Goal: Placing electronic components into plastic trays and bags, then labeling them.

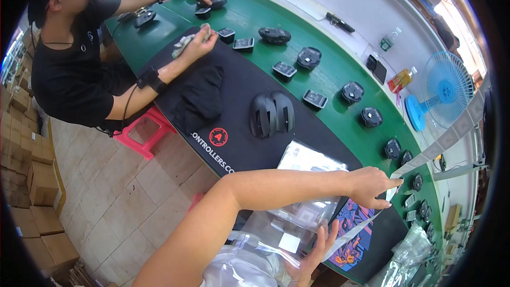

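Observation:
My left hand (370, 187) reaches across to the right, its thumb and forefinger at a pale label strip (446, 137). The strip comes down from the upper right, and a narrow pale tail (355, 232) runs on below the hand. Near the lower edge, my right hand (314, 251) has its fingers apart beside clear plastic packaging (255, 250); its palm is partly hidden. A white square label (288, 242) lies on that packaging. Beyond my left forearm, a stack of shiny clear packages (311, 157) rests on the black mat (239, 151).
Across the green table (340, 114) stand several dark devices (309, 58). Black curved shells (271, 114) lie on the mat. A blue fan (445, 90) stands at right. Clear bags (406, 255) lie at lower right. A co-worker (74, 64) sits at left, holding a cloth (186, 44).

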The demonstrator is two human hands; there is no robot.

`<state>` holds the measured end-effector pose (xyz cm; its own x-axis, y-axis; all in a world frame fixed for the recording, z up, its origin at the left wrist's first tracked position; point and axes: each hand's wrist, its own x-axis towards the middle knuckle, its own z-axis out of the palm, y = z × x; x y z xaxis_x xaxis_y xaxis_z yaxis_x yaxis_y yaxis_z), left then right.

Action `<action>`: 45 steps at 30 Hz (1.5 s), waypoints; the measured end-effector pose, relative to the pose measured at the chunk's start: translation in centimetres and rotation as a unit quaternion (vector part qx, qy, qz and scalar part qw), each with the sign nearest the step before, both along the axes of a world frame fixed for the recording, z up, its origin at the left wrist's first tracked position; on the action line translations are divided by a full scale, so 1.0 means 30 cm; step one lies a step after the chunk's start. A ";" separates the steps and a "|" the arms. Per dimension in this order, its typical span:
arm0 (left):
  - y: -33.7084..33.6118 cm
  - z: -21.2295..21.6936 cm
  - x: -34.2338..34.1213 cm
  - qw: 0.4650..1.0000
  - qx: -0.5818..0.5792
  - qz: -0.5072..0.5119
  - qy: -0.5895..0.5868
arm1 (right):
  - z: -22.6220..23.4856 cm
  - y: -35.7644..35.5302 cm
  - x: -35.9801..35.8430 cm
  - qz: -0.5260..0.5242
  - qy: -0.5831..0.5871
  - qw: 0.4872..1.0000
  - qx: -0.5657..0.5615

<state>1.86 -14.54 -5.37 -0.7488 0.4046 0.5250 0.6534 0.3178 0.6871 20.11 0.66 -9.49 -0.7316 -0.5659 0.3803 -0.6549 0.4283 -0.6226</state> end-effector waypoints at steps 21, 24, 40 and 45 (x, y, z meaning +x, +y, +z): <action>0.026 0.020 -0.012 0.972 0.229 -0.014 -0.052 | -0.001 -0.092 -0.108 -0.091 -0.245 0.942 -0.209; -0.038 -0.021 -0.036 0.982 0.178 0.002 -0.069 | -0.044 -0.105 -0.136 -0.077 -0.165 0.973 -0.138; -0.060 -0.014 -0.061 0.958 0.225 0.161 -0.077 | -0.115 -0.107 -0.129 -0.036 -0.090 0.959 -0.266; -0.097 -0.001 -0.057 0.961 0.190 0.181 -0.089 | -0.130 -0.142 -0.139 -0.010 -0.097 0.956 -0.278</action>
<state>0.16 -17.45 -5.41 -0.8959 -0.0947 0.4341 0.4091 0.2055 0.8891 15.95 -3.59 -13.39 -0.8277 -0.3012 0.4735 -0.4984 0.0069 -0.8669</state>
